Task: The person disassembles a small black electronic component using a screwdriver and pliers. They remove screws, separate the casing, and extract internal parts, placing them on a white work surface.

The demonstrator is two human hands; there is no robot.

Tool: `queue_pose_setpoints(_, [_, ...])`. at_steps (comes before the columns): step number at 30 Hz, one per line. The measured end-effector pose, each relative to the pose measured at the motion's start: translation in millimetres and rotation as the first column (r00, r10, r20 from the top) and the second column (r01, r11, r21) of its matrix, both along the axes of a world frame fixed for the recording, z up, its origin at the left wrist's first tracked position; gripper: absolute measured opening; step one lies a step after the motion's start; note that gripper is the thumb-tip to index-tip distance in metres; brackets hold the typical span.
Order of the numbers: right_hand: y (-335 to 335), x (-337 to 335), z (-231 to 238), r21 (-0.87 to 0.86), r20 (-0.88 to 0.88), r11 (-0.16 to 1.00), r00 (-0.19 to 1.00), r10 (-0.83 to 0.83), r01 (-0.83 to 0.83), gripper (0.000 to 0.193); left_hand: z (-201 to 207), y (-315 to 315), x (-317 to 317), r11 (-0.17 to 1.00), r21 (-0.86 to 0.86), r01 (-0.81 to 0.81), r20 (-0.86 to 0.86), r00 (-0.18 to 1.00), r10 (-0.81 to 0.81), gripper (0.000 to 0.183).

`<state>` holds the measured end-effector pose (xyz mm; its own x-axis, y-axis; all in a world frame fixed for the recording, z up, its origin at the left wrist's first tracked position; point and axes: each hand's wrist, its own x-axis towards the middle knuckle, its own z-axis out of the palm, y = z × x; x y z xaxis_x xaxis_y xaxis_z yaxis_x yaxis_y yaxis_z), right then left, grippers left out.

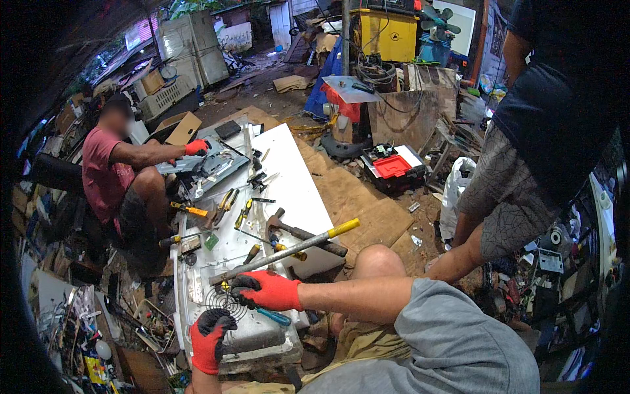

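Note:
Both my hands wear red gloves with black palms, and they meet at a round wire fan guard (222,302) above the white appliance panel. My left hand (211,340) has its fingers bent at the guard's near edge. From the right, my right hand (270,290) curls its fingers over the guard's side; its fingertips are partly hidden. A long metal bar with a yellow end (295,249) lies just beyond my right hand. Under that wrist a teal-handled tool (273,316) sticks out. Farther off lies a hammer (295,234).
Screwdrivers (244,213) and pliers (227,205) lie on the white panel (292,171). At the far left a seated person (108,154) in red gloves handles a flat metal part (213,167). Another person (518,171) stands close on the right. A red-lidded toolbox (392,168) sits beyond.

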<state>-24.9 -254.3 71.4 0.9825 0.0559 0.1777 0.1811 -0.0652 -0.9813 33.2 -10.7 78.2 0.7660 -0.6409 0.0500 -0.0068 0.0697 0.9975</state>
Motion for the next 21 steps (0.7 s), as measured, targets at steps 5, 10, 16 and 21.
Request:
queue_pose_setpoints(5, [0.2,-4.6,3.2,-0.038,-0.088,0.984,0.982,0.168,-0.172,0.043,-6.3,-5.6,-5.0,0.987,-0.026,-0.156,-0.009,0.988,0.156,0.023])
queue_pose_setpoints(10, [11.0,-11.9,3.2,0.059,-0.203,0.953,0.931,0.302,-0.296,0.038,-19.8,14.5,13.6,0.986,-0.087,-0.14,-0.045,0.99,0.137,0.032])
queue_pose_setpoints(16, [-1.2,-3.7,2.6,0.005,-0.141,0.998,0.987,0.07,-0.07,0.033,0.0,6.7,2.1,0.997,0.063,-0.05,0.054,0.997,0.047,0.041])
queue_pose_setpoints(21, [-2.6,-5.8,8.5,0.038,-0.052,0.996,0.996,0.079,-0.077,0.032,-3.3,-2.9,-2.0,0.985,0.004,-0.17,0.05,0.984,0.169,0.043])
